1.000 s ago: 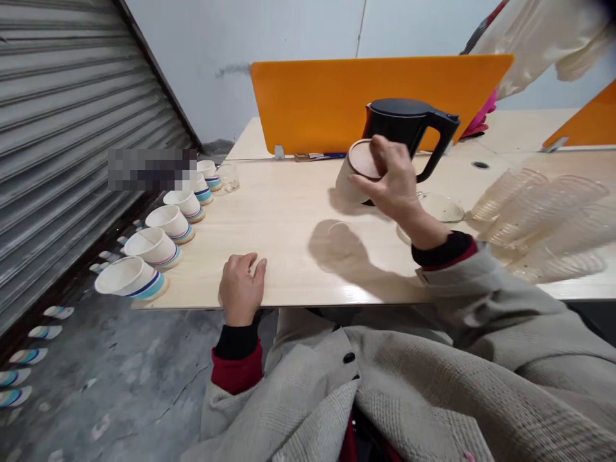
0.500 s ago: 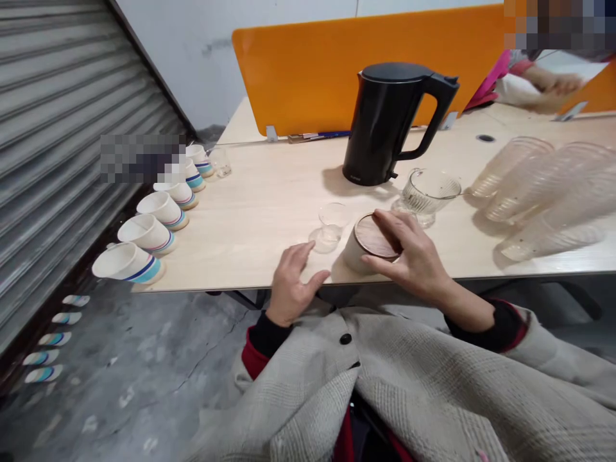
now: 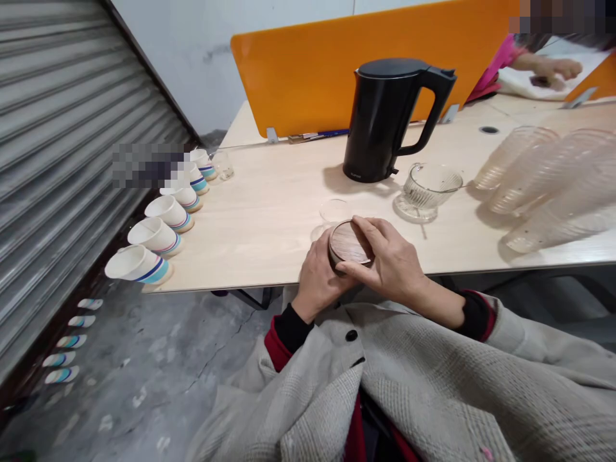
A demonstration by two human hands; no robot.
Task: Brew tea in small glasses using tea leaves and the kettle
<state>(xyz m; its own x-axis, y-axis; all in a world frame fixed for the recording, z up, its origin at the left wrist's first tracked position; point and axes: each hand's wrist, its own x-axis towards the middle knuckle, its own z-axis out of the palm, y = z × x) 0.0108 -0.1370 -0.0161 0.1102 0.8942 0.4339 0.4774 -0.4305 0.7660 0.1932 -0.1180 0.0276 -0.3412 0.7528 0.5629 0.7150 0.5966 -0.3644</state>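
Wood-grained on top, the jar (image 3: 351,242) is held between both hands at the near edge of the table (image 3: 255,224); whether it rests there or is lifted, I cannot tell. The left hand (image 3: 321,277) wraps its side, fingers curled. The right hand (image 3: 395,262) pinches the top, thumb on the near rim, fingers on the far one. Just beyond the left hand is a clear cup (image 3: 335,210), partly hidden. Farther back, a black kettle (image 3: 373,128) stands before an orange screen (image 3: 293,83), with a ribbed glass (image 3: 428,186) near it. Stacked plastic cups (image 3: 534,179) lie at right; paper cups (image 3: 166,213) line the left edge.
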